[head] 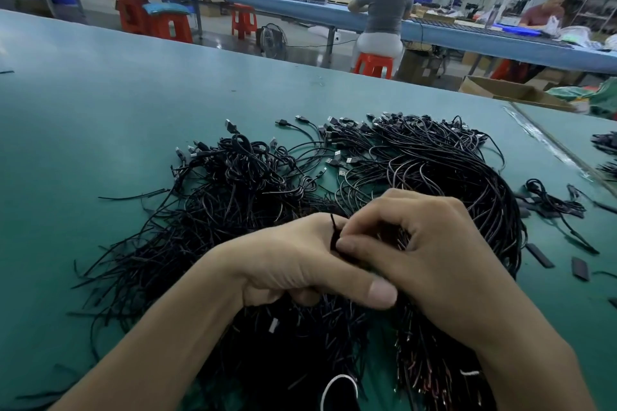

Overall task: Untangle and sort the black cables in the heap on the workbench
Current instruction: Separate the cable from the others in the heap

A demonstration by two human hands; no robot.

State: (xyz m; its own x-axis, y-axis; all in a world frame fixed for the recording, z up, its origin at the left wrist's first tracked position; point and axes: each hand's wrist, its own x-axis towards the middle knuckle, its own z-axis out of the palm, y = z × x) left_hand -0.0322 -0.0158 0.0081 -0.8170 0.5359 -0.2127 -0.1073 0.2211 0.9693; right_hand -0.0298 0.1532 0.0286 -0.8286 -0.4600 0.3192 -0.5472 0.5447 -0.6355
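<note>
- While both hands worked together at lower centre of the frame, the step in hand was judged to be freeing one strand from the tangle. No sorting of that strand had begun.
- Heap of black cables [260, 197] lay across the middle of the green workbench [100, 110]. It showed a knotted mass at centre left and a more orderly curved bundle [450, 160] at centre right. USB plugs [230, 125] fanned out along its upper edge.
- Left hand [293, 264]: fingers curled down into the heap, apparently closed round a clump of it. Thumb stretched rightward, touching the base of the other hand. Fingertips hidden, so the exact hold underneath could not be told.
- Right hand [434, 253]: fingers bent tight, tips pinching a short cable end [334, 233] that stood up between the two hands.
- Whether that end was loose or knotted further down: could not tell, the hands covered it.
- Short black sleeve pieces [541, 255] lay at right of frame, apart from the heap.
- Judgement on the next move: the left hand should pin the clump down while the right draws the pinched end up and away slowly. If neighbouring strands lift with it, the pull should stop and the loop be worked out by hand. The freed cable would probably go toward the tidier bundle at centre right.
</note>
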